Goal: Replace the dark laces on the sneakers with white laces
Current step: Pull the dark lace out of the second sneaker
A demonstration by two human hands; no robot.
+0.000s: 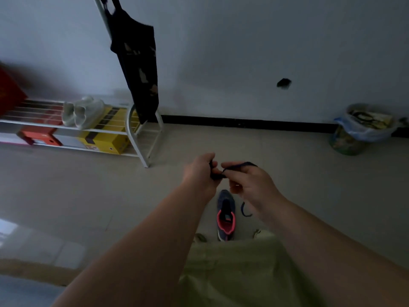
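Note:
A dark blue sneaker [226, 214] with a pink-red collar lies on the floor below my hands, with no lace visible in it. My left hand [200, 173] and my right hand [250, 182] are raised close together above it. Both pinch a dark lace [240, 166], which loops over my right fingers and bunches between the two hands. A loose end of the dark lace [244, 210] hangs below my right wrist beside the sneaker. No white lace shows.
A white metal shoe rack [137, 140] with pale shoes [81, 113] and yellow and red boxes stands at the left wall. A dark bag [137, 69] hangs above it. A lined waste bin [358, 131] sits at the right wall. My green shorts [239, 273] fill the bottom.

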